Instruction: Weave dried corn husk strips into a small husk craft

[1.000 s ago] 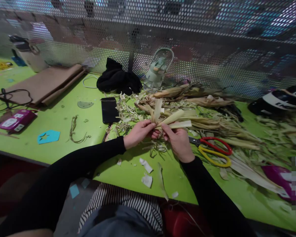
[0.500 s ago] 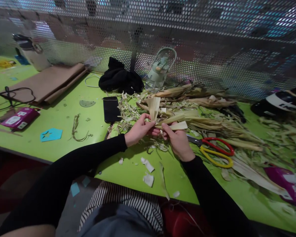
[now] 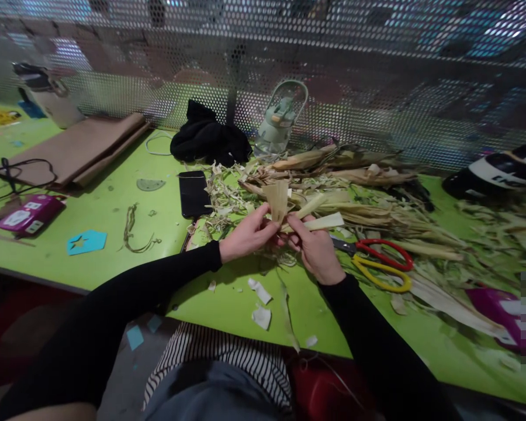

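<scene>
My left hand (image 3: 251, 235) is closed on a pale corn husk (image 3: 276, 200), which fans upward above the fingers. Close beside it, my right hand (image 3: 316, 250) pinches the folded husk strips (image 3: 326, 221) that stick out to the right. The fingertips of both hands nearly meet, and they hide where the strips cross. Scissors (image 3: 380, 264) with one red and one yellow handle lie just right of my right hand, their blades partly hidden by it. Behind the hands spreads a heap of dried husks (image 3: 368, 217).
Left of the heap lie a phone (image 3: 194, 194) and a black cloth (image 3: 213, 137). A green bottle (image 3: 275, 126) stands by the perforated metal screen (image 3: 377, 88). Further left are brown paper (image 3: 76, 149), a purple box (image 3: 30, 215) and a blue paper piece (image 3: 86, 242). White scraps (image 3: 261, 317) lie near the front edge.
The upright husk now spreads wider between my hands, and the strip under my right thumb points further right and up. The whole view has shifted slightly.
</scene>
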Demonstrator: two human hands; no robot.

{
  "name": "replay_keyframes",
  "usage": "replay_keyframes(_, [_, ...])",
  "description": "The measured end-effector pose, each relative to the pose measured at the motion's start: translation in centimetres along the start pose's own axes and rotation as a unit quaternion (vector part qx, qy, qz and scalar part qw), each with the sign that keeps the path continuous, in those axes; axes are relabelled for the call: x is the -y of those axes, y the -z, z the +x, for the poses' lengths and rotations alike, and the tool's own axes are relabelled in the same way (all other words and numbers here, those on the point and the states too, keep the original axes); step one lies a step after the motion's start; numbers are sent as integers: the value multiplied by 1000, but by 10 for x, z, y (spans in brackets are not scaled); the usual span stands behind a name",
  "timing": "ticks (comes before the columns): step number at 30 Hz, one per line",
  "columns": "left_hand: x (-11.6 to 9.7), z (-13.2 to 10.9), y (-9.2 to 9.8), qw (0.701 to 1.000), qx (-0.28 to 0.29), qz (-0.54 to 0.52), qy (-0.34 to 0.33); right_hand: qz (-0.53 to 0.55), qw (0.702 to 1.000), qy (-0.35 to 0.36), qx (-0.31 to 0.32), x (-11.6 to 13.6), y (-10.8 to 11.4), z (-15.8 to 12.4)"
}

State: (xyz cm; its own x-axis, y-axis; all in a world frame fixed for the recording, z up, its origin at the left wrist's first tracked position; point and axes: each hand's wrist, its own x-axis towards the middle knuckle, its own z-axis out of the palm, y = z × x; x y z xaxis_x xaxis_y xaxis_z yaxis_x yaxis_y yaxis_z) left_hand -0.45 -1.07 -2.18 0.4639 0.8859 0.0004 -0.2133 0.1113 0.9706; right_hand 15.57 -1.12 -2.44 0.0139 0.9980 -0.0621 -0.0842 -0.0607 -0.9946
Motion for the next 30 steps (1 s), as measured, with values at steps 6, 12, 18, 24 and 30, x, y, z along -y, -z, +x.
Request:
replay_keyframes(6, [3, 1, 2, 999, 28, 31, 26, -33, 999, 13, 22, 3, -1, -4])
replay_keyframes(12, [1, -7, -2, 984, -45, 155, -70, 22, 999, -27, -10, 6, -5, -4])
replay_keyframes(18, [2, -4, -4, 988, -27, 143, -52, 14, 1000, -20, -10, 2, -2, 0])
replay_keyframes(24, [0, 3, -7, 990, -99, -82, 55, -99, 991, 75, -49, -4, -1, -1])
replay_keyframes(30, [-2, 1, 0, 991, -29, -97, 84, -163, 979, 120, 10, 5, 5, -4])
